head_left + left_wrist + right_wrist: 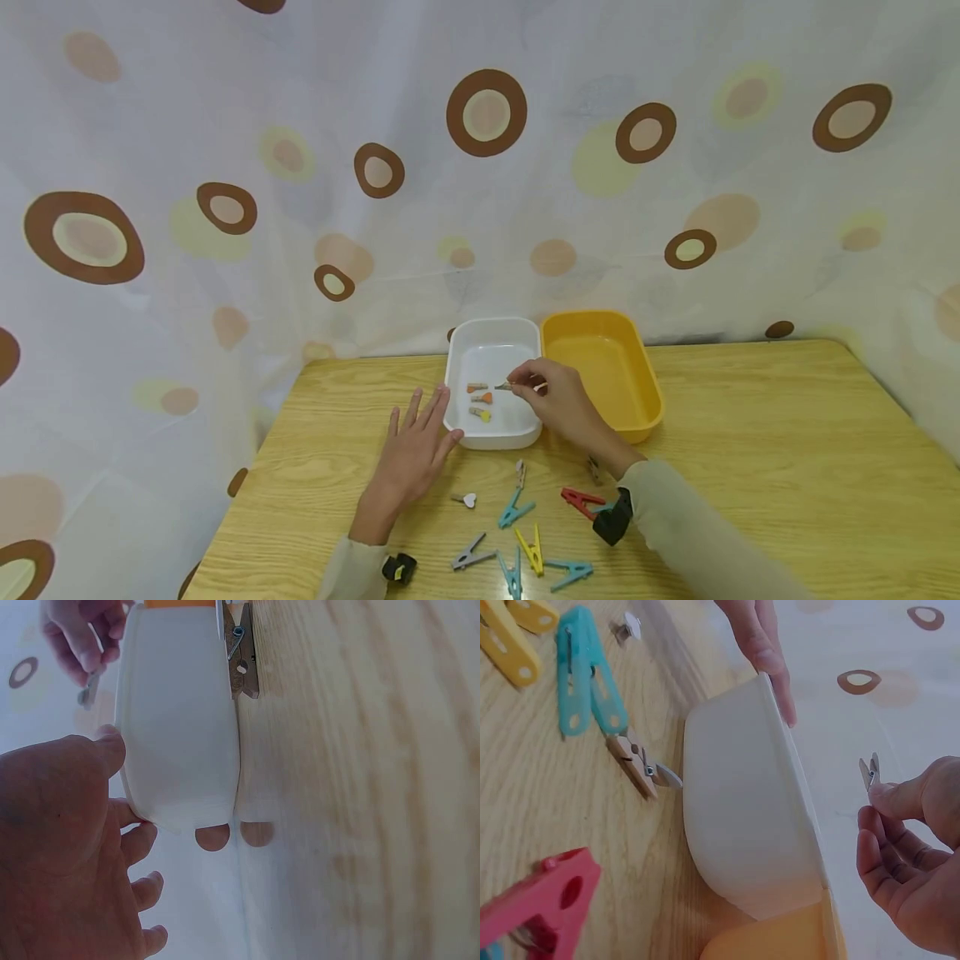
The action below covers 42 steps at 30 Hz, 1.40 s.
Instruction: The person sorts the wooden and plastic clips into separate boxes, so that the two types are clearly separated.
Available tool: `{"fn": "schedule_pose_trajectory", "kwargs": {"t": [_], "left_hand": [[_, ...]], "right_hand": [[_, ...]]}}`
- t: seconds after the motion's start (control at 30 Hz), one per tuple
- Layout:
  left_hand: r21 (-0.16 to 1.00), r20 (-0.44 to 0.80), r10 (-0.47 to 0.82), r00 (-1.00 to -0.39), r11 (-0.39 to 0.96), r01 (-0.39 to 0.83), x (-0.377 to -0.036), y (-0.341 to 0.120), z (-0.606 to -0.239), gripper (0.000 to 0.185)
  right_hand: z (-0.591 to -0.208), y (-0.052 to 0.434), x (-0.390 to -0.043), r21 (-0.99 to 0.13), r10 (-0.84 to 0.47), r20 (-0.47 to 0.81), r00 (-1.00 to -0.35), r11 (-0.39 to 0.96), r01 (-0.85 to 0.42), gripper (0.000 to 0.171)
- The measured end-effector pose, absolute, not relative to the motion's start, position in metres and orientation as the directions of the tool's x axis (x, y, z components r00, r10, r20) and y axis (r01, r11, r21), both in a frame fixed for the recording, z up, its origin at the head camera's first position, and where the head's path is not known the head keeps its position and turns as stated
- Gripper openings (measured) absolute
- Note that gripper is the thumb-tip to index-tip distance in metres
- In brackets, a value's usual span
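My right hand point(558, 402) pinches a small wooden clothespin point(870, 772) between thumb and forefinger, over the white bin point(495, 442). My left hand point(411, 454) rests at the bin's left rim, its fingers spread and its thumb at the near corner. Inside the bin lie three mini clothespins: one orange point(477, 387) at the back, one with an orange heart point(482, 399) and one yellow point(481, 413). On the table near the left hand is a mini clothespin with a white heart point(468, 500). Another mini wooden clothespin point(634, 761) lies close to the bin's near wall.
A yellow bin point(651, 392) stands against the white one's right side. Nearer on the table lie larger plastic clothespins: red point(581, 501), yellow point(531, 550), grey point(472, 553) and several blue point(514, 508). A patterned curtain point(420, 275) hangs behind the table.
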<state>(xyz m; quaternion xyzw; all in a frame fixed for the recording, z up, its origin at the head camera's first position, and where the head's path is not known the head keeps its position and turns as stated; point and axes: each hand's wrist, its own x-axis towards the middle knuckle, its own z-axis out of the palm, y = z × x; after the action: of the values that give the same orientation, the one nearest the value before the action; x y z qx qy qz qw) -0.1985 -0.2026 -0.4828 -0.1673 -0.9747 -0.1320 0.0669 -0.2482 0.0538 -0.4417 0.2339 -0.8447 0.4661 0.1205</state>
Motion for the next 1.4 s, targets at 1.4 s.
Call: {"fn": "schedule_pose_trajectory", "kwargs": {"t": [1.4], "left_hand": [[0.244, 0.167, 0.292, -0.942, 0.913, 0.326, -0.200, -0.203, -0.484, 0.071]], "right_hand": [[-0.464, -0.001, -0.338, -0.692, -0.347, 0.204, -0.915, 0.610, -0.386, 0.006]]}}
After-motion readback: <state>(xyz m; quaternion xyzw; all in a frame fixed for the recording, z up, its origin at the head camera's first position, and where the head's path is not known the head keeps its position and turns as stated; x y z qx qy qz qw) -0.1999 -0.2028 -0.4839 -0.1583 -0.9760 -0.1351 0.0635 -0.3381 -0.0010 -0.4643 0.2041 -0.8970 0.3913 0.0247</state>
